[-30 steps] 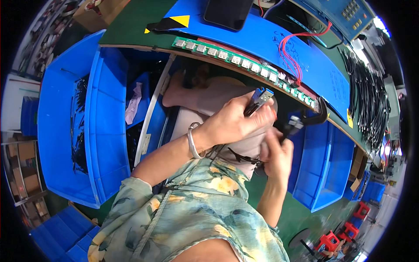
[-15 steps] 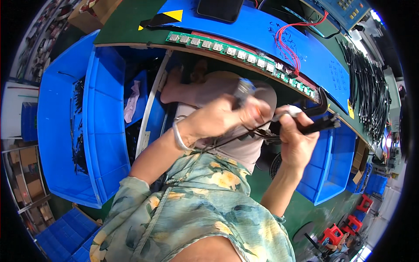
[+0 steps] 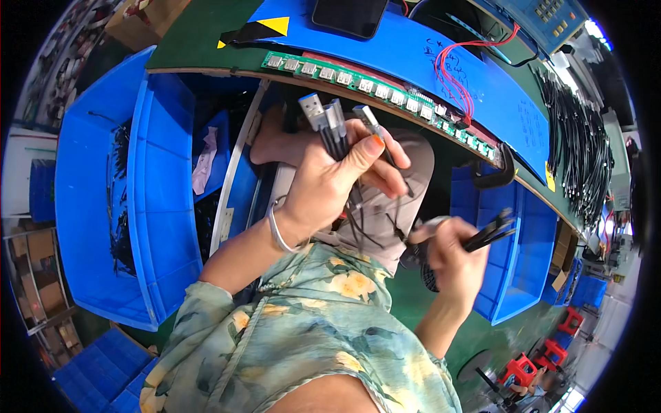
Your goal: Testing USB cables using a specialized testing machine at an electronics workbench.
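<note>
My left hand [image 3: 330, 175] is closed round several black USB cables, their metal plugs [image 3: 315, 113] sticking up past the fingers. One plug [image 3: 366, 118] stands apart from the others, between thumb and fingertips. Thin dark cable lengths hang below this hand over my lap. Lower and to the right, my right hand [image 3: 454, 258], blurred by motion, grips a bundle of black cable ends [image 3: 492, 230] that points out to the right. Beyond my left hand, a green circuit board [image 3: 382, 88] with a row of metal USB sockets lies along the bench edge.
A large blue bin [image 3: 103, 227] with black cables stands at the left, another blue bin [image 3: 527, 255] at the right. Many black cables [image 3: 575, 138] hang over the bench's right end. A black clamp [image 3: 499, 172] grips the bench edge. Red wires [image 3: 454, 58] run to a blue instrument [image 3: 540, 24].
My left hand has moved up and left, its plugs now fanned upward near the bench edge. My right hand has dropped lower with its cable bundle, away from the left.
</note>
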`<action>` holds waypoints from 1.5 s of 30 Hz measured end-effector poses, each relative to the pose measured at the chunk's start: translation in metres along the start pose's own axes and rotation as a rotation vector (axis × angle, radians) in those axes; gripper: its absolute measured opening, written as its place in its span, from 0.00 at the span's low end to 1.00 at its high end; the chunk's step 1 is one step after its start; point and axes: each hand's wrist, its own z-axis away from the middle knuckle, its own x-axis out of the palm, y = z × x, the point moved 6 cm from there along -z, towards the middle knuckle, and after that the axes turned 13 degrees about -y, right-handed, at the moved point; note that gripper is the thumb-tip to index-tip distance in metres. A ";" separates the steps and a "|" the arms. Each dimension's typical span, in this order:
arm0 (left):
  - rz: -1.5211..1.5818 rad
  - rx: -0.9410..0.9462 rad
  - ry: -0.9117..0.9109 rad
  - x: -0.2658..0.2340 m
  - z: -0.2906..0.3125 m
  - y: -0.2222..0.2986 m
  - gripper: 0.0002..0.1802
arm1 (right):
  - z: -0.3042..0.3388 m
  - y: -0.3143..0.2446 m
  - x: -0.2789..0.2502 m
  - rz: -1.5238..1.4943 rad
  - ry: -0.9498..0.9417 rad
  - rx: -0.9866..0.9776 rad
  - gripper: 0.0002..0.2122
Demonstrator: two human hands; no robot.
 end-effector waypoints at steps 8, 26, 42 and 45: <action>0.222 -0.255 -0.137 0.035 0.030 -0.007 0.15 | 0.015 0.030 -0.003 -0.600 0.343 -0.217 0.07; -0.145 -0.266 0.011 -0.001 -0.005 -0.039 0.08 | -0.004 0.005 -0.033 -0.211 0.417 -0.435 0.09; -0.060 -0.267 0.097 -0.009 -0.031 -0.048 0.08 | -0.029 0.021 -0.016 -0.214 0.338 -0.416 0.08; -0.068 -0.258 0.086 -0.008 -0.034 -0.048 0.08 | -0.032 0.020 -0.015 -0.210 0.349 -0.418 0.08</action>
